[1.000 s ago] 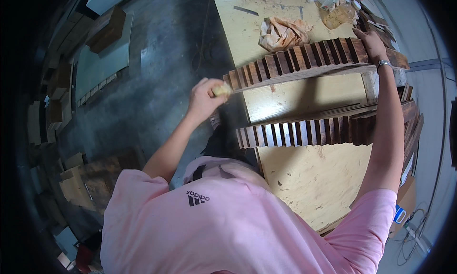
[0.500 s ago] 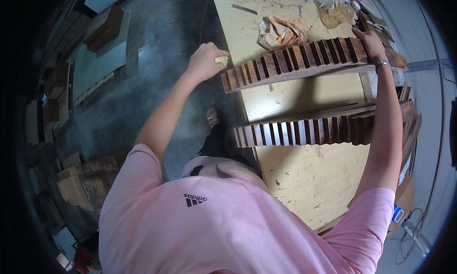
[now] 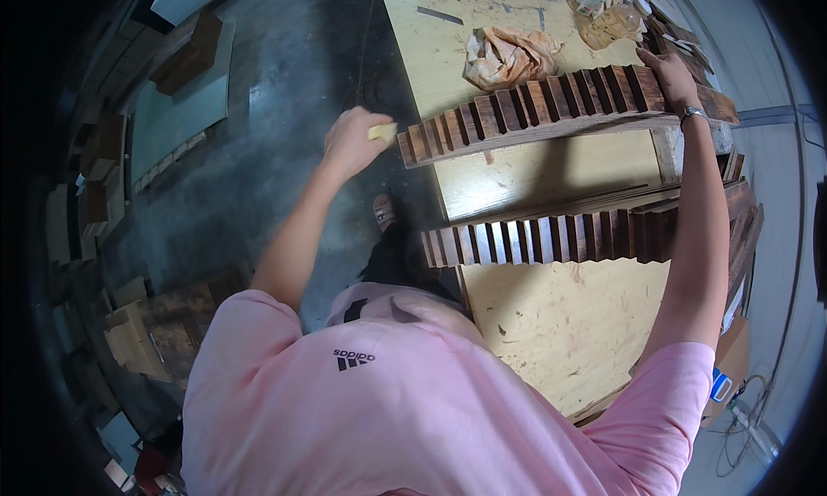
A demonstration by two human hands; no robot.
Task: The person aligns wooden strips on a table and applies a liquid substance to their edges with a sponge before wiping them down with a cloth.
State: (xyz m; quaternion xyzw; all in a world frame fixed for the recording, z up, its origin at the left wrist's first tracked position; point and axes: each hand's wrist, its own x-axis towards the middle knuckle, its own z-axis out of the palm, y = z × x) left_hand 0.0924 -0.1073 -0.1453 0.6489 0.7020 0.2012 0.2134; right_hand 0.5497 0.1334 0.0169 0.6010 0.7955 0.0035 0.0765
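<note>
A small pale yellow piece, like a sponge (image 3: 382, 133), is pinched in my left hand (image 3: 354, 138), just off the left end of the farther stack of brown wooden boards (image 3: 534, 104). Those boards are staggered, so their edges form a row of steps. Around the right end of that stack my right hand (image 3: 671, 81) is closed, a bracelet on its wrist. Nearer to me lies a second stepped row of dark boards (image 3: 551, 239), partly covered by my right forearm. Both rows rest on a pale yellow worktable (image 3: 560, 324) with brown stains.
A crumpled, stained cloth (image 3: 512, 58) lies behind the farther boards, near a flat strip (image 3: 439, 15). Plastic bottles (image 3: 608, 27) crowd the far right corner. Left of the table is grey floor, with a cardboard box (image 3: 187, 52) on a pale panel. A wall (image 3: 780, 195) runs along the right.
My left hand has moved left and slightly nearer to me with the yellow piece, away from the end of the boards. My right hand and both board rows stay put.
</note>
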